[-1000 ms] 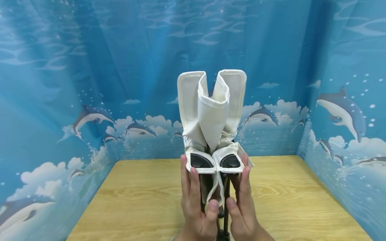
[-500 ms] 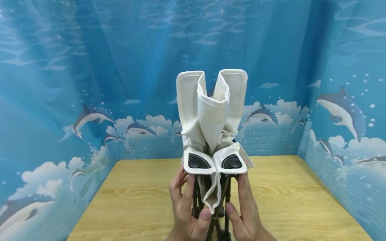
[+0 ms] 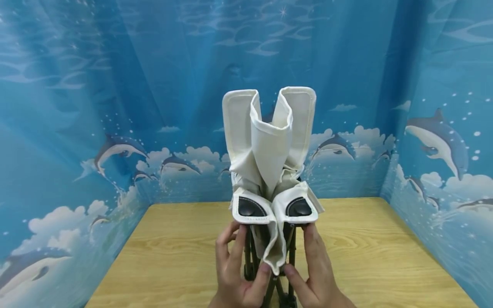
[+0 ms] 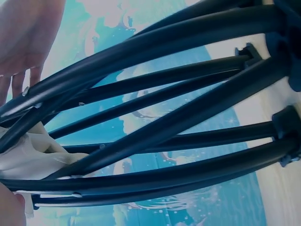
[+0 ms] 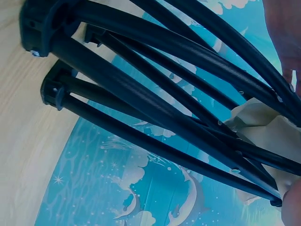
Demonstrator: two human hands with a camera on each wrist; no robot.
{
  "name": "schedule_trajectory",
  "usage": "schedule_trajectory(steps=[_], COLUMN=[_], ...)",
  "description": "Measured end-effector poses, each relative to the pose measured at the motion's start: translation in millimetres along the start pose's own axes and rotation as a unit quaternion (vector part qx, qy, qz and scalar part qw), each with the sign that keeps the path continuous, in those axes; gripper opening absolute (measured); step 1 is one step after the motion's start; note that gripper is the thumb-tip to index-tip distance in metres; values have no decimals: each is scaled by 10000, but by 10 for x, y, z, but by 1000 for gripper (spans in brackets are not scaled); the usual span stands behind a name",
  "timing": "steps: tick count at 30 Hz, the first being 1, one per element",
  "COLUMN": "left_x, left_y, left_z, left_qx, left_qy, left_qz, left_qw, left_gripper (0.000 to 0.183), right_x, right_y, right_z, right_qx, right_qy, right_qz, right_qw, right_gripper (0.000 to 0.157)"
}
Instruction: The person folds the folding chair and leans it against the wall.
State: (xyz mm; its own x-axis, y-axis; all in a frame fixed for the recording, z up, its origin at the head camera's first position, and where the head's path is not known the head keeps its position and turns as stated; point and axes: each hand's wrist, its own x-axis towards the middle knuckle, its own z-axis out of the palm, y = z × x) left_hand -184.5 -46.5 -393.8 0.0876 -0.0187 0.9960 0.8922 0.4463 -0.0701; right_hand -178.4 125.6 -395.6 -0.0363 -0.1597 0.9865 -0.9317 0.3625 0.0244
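A half-folded white folding chair (image 3: 271, 162) stands upright in front of me, its fabric bunched into a V at the top. Black patches (image 3: 252, 207) mark its two front seat corners. My left hand (image 3: 239, 278) holds the left side, fingertips under the left corner and thumb in front near the drooping fabric fold. My right hand (image 3: 317, 276) holds the other side the same way. Dark tubular legs (image 4: 211, 30) cross below the fabric and fill the left wrist view. The right wrist view shows the legs (image 5: 122, 85) ending in black plastic feet (image 5: 54, 94).
The chair stands on a wood-grain table (image 3: 185, 244). Blue curtains (image 3: 173, 107) printed with dolphins and clouds enclose the table at the back and both sides.
Both hands have slid down and outward from the seat corners. The front corners have spread slightly apart, more of the crossed legs shows, and the fabric fold hangs lower.
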Motion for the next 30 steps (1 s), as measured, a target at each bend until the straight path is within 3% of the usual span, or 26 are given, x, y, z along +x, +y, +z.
schedule_trajectory(steps=[10,17,30], left_x=[-84,-221,-318], left_y=[7,-23,-67], left_z=[-98,-159,-223], left_qx=[189,253,255], left_qy=[-187,-531,-842], left_qz=[-137,-346,-230], left_qw=[9996,9977,9959], left_gripper=[51,43,32], right_x=[-213,-313,-456], right_y=[70,89,71], right_z=[-28,-51,-85], right_qx=[60,137,99], right_qy=[-147,-369,-605], right_qz=[341,550,882], right_qw=[9993,9977,9942], right_gripper=[64,56,51])
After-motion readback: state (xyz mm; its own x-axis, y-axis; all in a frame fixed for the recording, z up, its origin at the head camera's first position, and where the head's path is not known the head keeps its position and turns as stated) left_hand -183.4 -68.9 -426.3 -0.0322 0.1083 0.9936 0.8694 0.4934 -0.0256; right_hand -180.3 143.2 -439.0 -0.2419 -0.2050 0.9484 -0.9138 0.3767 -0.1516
